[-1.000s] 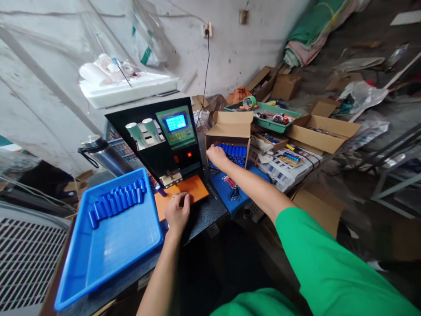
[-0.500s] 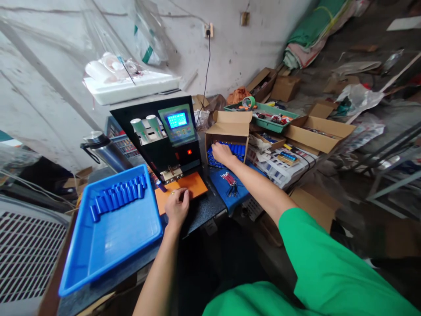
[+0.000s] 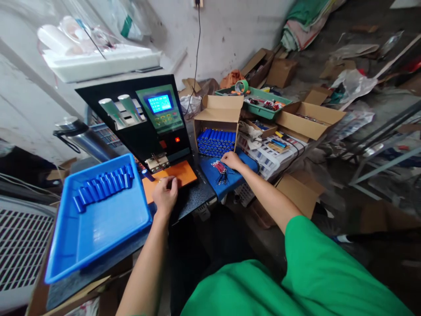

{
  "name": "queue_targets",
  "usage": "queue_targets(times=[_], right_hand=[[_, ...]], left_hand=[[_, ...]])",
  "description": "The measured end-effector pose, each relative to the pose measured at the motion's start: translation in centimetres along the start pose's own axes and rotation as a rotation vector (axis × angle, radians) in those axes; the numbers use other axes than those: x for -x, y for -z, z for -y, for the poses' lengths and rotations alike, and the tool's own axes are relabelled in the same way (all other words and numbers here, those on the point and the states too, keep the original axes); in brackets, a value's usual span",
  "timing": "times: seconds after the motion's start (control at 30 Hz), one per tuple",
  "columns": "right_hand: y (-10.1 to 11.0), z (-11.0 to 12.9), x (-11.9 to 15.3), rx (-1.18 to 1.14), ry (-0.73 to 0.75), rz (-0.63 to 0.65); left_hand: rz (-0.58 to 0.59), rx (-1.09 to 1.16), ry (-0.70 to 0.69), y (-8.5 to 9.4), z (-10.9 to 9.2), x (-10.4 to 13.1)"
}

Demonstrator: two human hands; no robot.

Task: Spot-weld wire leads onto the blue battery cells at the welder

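Observation:
My left hand (image 3: 165, 193) rests with curled fingers at the orange board (image 3: 186, 173) of a black machine (image 3: 131, 145) with a lit screen. Whatever its fingers hold, if anything, is hidden. A blue cylinder (image 3: 148, 175) lies on the board just beyond it. My right hand (image 3: 232, 160) is pinched at the red and black wires (image 3: 221, 172) on a blue cloth (image 3: 210, 169); what it grips is too small to tell. Behind it, a cardboard box (image 3: 222, 115) holds stacked blue cylinders (image 3: 215, 140).
At the left, a blue tray (image 3: 108, 232) holds a row of blue cylinders (image 3: 101, 184). A metal flask (image 3: 88, 140) stands behind the tray. To the right are a green tray (image 3: 268, 113), an open carton (image 3: 311, 127) and a white crate (image 3: 263, 151).
My right hand has come out of the box of cylinders and moved down to the wires. My left hand stays by the orange board. The view has shifted.

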State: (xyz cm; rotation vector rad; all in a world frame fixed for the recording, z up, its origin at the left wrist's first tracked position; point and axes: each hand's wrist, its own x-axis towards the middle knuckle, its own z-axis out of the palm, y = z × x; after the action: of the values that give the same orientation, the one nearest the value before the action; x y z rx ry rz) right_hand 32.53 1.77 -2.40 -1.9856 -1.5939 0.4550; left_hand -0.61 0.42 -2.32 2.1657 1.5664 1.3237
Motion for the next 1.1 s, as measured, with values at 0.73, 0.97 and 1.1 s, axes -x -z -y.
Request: queue_targets(times=[0.73, 0.97, 1.1], right_hand=[[-2.7, 1.5, -0.3, -0.489, -0.122, -0.099], [-0.1, 2.9, 0.1, -1.041, -0.149, -0.221], [1.0, 4.2, 0.5, -1.141, -0.062, -0.356]], left_hand=[[-0.007, -0.015, 0.014, -0.2, -0.1, 0.0], [0.015, 0.017, 0.045, 0.1, -0.4, 0.0], [0.042, 0.044, 0.070, 0.3, -0.3, -0.1]])
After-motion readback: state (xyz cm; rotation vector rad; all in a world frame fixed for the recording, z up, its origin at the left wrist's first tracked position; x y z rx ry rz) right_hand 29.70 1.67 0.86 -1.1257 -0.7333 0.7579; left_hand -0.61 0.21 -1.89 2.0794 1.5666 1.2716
